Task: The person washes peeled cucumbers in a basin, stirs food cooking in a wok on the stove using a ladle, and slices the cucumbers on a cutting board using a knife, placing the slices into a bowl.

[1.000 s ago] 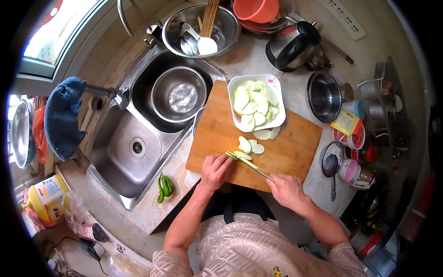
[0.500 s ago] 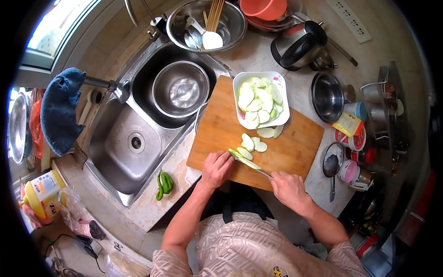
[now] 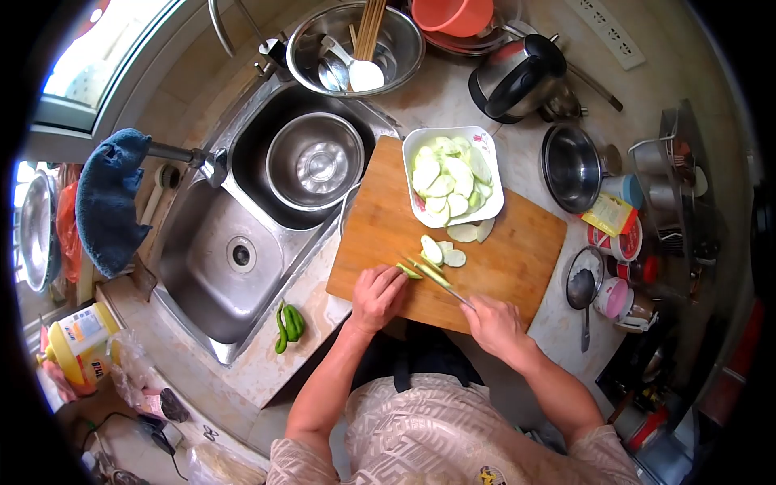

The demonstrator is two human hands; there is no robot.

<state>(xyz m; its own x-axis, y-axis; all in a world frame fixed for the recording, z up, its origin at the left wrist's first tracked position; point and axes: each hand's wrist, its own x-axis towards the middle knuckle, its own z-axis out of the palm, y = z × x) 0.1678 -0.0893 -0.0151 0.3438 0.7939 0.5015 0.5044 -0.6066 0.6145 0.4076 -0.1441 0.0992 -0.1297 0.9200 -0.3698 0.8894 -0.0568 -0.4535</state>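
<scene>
My left hand (image 3: 378, 299) rests at the near-left edge of the wooden cutting board (image 3: 517, 267), its curled fingers pressing on the small remaining piece of zucchini (image 3: 409, 272). In my right hand (image 3: 498, 327) is the handle of a kitchen knife (image 3: 446, 288), whose blade lies across the board just right of my left fingertips. Pale green zucchini slices (image 3: 432, 249) lie on the board beyond the blade, and a strip is against the blade. A square white dish (image 3: 493, 187) heaped with slices stands on the board's far part. Two more slices (image 3: 462, 233) lie beside it.
Left of the board is a double sink (image 3: 206, 267) holding a steel bowl (image 3: 349, 153). Green peppers (image 3: 289, 323) lie on the counter by it. A kettle (image 3: 521, 79), a dark metal bowl (image 3: 571, 170) and a strainer (image 3: 584, 279) stand at the back and right.
The knife blade has shifted away from my left fingertips, with a cut strip moving to the right along it. My left hand stays over the zucchini piece. The view has shifted slightly.
</scene>
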